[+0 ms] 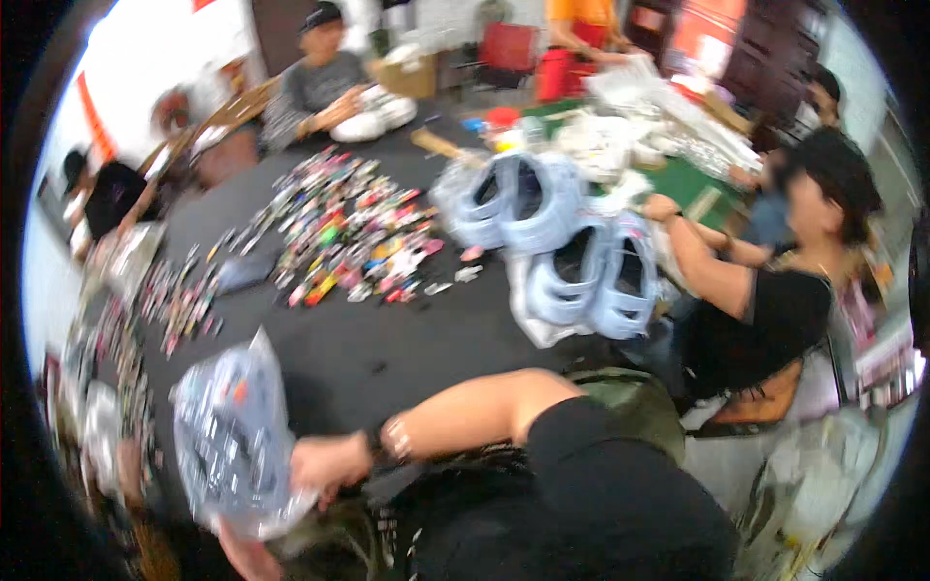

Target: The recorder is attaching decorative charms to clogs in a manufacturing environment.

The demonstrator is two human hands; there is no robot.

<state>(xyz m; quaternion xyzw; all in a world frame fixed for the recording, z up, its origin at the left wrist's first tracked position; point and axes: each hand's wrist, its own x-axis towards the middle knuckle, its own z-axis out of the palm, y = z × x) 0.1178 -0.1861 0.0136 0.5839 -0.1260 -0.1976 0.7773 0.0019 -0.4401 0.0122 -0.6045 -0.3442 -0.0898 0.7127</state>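
A clear plastic bag [276,504] with light blue shoes [228,441] inside is held at the near left edge of the black table. My right hand [329,465], with a dark band on its wrist, is closed on the bag's right side. At the bag's lower edge, my left hand [250,554] holds it from below; most of its fingers are hidden and the view is blurred. Further right, two pairs of light blue shoes stand on the table, a near pair [567,286] and a far pair [528,203], partly over plastic wrapping.
A heap of small colourful pieces [354,228] covers the table's middle, with more strewn along its left side [179,300]. A dark pouch-like thing [245,271] lies between them. A co-worker [765,310] sits close on my right; another person [325,92] handles white things across the table.
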